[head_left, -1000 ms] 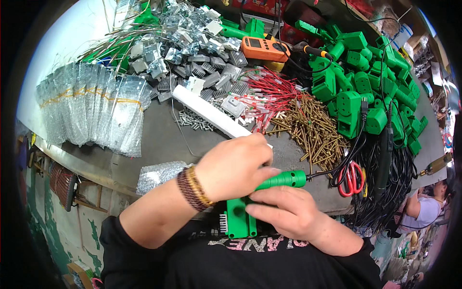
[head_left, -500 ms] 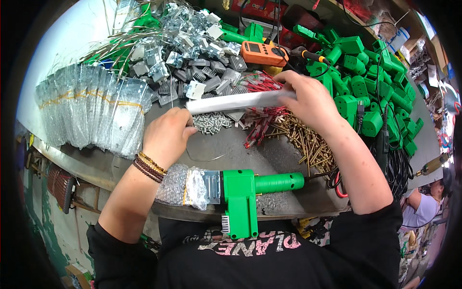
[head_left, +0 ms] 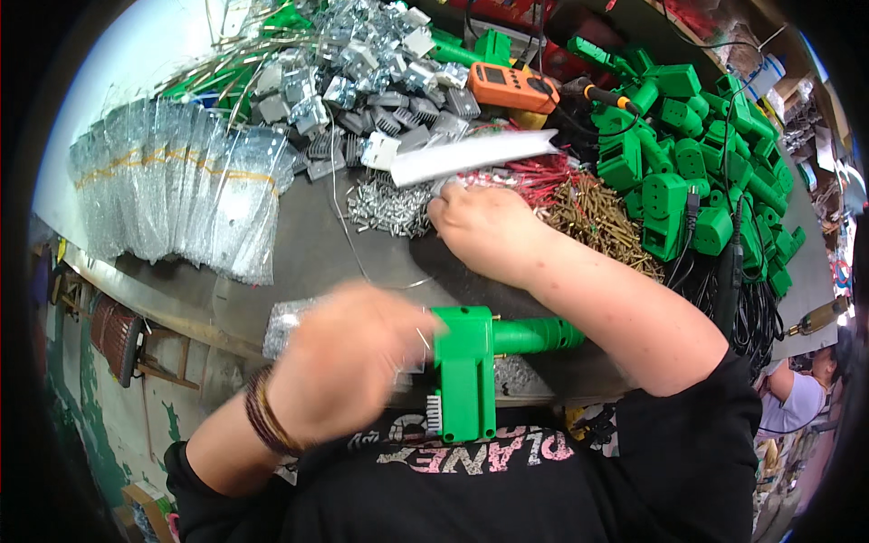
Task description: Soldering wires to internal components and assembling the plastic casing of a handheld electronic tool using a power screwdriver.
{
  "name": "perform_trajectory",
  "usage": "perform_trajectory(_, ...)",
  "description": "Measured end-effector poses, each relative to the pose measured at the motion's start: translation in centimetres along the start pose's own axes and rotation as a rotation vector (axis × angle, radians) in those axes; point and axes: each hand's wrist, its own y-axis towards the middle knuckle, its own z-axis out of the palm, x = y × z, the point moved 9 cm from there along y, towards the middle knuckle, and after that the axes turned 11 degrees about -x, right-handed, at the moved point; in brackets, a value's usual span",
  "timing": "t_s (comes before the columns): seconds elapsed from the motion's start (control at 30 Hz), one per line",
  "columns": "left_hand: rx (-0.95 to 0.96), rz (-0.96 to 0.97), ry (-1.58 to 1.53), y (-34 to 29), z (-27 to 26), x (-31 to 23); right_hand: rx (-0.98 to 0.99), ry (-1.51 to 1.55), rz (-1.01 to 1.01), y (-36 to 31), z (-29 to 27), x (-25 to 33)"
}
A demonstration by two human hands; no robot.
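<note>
My left hand (head_left: 348, 362), smeared by motion, is over the bubble-wrapped plate (head_left: 288, 326) at the left side of a green plastic tool housing (head_left: 466, 348). Its fingers cannot be made out. The housing lies at the table's near edge, its round handle pointing right and a grey ribbed piece at its lower left. My right hand (head_left: 484, 226) reaches to the right edge of a pile of small silver screws (head_left: 385, 204), fingers curled together; what they hold is hidden. Just beyond it a white folded strip (head_left: 471, 156) rests on the heaped parts.
Bubble-wrapped plates (head_left: 172, 195) fan out at left. Metal brackets and grey ribbed blocks (head_left: 389, 118) are heaped behind. An orange meter (head_left: 511, 88), red wired parts (head_left: 534, 172), brass screws (head_left: 602, 217) and green housings (head_left: 670, 199) lie toward the right. A thin wire (head_left: 339, 208) curves across the table.
Both hands have let go of the white strip, which now lies on the parts. My left hand has dropped toward the green housing; my right has moved left to the silver screws.
</note>
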Motion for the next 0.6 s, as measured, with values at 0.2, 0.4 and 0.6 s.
perform_trajectory(0.2, 0.065, 0.201, -0.112, -3.4, 1.8, -5.8, -0.193, 0.258, 0.067, -2.4, -3.2, -0.9)
perform_trajectory(0.4, 0.071, 0.208, -0.05, -4.5, 1.6, -6.4, 0.045, 1.203, 0.139, -9.2, -8.2, 4.3)
perform_trajectory(0.6, 0.061, 0.371, 0.063, -6.0, 1.5, -6.8, 0.052, 1.263, 0.229, -14.1, -7.0, 7.7)
